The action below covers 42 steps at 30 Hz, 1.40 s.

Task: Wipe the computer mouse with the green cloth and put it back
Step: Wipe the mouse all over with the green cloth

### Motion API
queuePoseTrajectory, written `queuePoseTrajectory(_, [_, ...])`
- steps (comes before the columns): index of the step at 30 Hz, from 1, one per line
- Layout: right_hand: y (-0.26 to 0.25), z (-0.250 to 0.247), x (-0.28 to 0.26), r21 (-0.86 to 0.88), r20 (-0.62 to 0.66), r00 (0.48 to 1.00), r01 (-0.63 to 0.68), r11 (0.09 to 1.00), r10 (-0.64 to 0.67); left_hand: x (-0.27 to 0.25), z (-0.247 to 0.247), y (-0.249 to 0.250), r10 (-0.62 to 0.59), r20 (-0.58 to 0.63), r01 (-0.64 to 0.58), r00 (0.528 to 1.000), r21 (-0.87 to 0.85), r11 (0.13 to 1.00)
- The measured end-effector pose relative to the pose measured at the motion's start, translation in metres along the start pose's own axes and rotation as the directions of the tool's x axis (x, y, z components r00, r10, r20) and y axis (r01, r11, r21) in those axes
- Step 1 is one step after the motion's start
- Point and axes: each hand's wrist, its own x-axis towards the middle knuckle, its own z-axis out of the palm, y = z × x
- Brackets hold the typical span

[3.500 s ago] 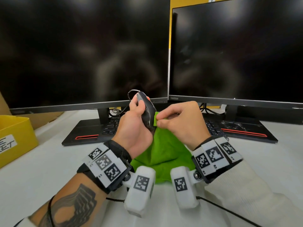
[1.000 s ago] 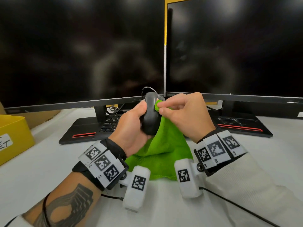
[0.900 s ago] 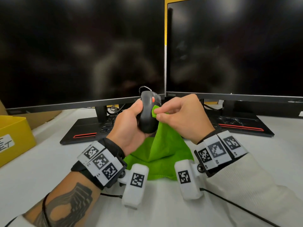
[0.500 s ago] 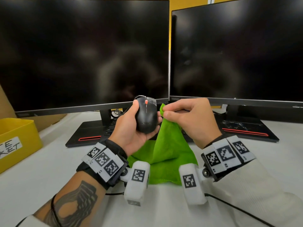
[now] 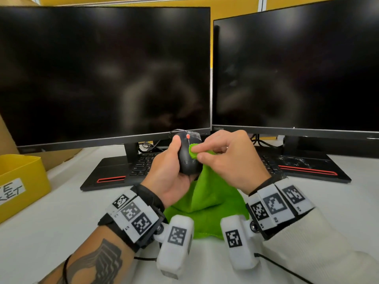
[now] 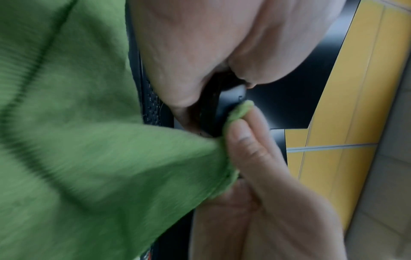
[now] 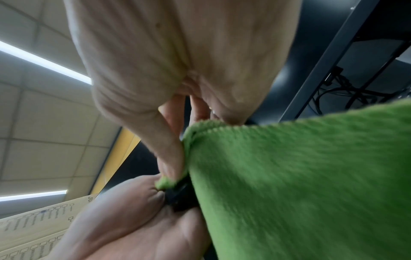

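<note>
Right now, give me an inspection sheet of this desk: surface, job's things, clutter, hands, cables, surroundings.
Surface: white desk, bare in front of the arms.
Job's things: black computer mouse held up off the desk; green cloth, one corner raised to the mouse, the rest draped down onto the desk.
Clutter: yellow bin with a white label at the left edge; keyboard under the monitors.
Hands: left hand grips the mouse; right hand pinches the cloth corner against the mouse top.
Cables: thin mouse cord loops above the mouse; dark leads behind the monitor stands.
Surroundings: two dark monitors, left monitor and right monitor; yellow wall behind.
</note>
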Motion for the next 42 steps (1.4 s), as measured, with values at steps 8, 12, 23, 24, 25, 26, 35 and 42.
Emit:
queuePoseTrajectory(8, [-0.003, -0.004, 0.001, -0.081, 0.01, 1.0, -0.019, 0.997, 0.02, 0.004, -0.003, 0.003, 0.027, -0.007, -0.028, 1.0, -0.061, 0.998])
queuePoseTrajectory(12, [-0.005, 0.001, -0.004, -0.079, 0.123, 0.992, -0.028, 0.997, 0.038, 0.003, -0.004, 0.004, 0.005, 0.008, -0.005, 1.0, -0.042, 0.999])
queuePoseTrajectory(23, [-0.003, -0.027, 0.006, 0.132, -0.154, 0.987, -0.02, 0.991, 0.041, -0.003, -0.012, 0.013, 0.001, 0.231, -0.058, 0.973, 0.238, 0.97])
queuePoseTrajectory(24, [-0.003, -0.027, 0.006, 0.137, -0.163, 0.986, -0.02, 0.99, 0.042, -0.002, -0.016, 0.013, 0.006, 0.263, -0.074, 0.965, 0.247, 0.966])
queuePoseTrajectory(25, [-0.004, -0.028, 0.005, 0.136, -0.164, 0.985, -0.026, 0.99, 0.048, -0.001, -0.018, 0.012, 0.01, 0.294, -0.091, 0.956, 0.261, 0.961])
queuePoseTrajectory(26, [-0.005, -0.028, 0.004, 0.135, -0.16, 0.985, -0.037, 0.99, 0.059, 0.0, -0.021, 0.011, 0.019, 0.318, -0.113, 0.948, 0.279, 0.954])
queuePoseTrajectory(35, [-0.004, -0.011, 0.002, 0.042, -0.067, 0.995, -0.077, 0.996, 0.08, 0.006, -0.028, 0.002, 0.113, 0.389, -0.285, 0.914, 0.419, 0.862])
queuePoseTrajectory(42, [-0.007, -0.016, 0.001, 0.049, -0.143, 0.988, -0.051, 0.997, 0.058, 0.006, -0.026, -0.001, 0.114, 0.428, -0.333, 0.896, 0.481, 0.811])
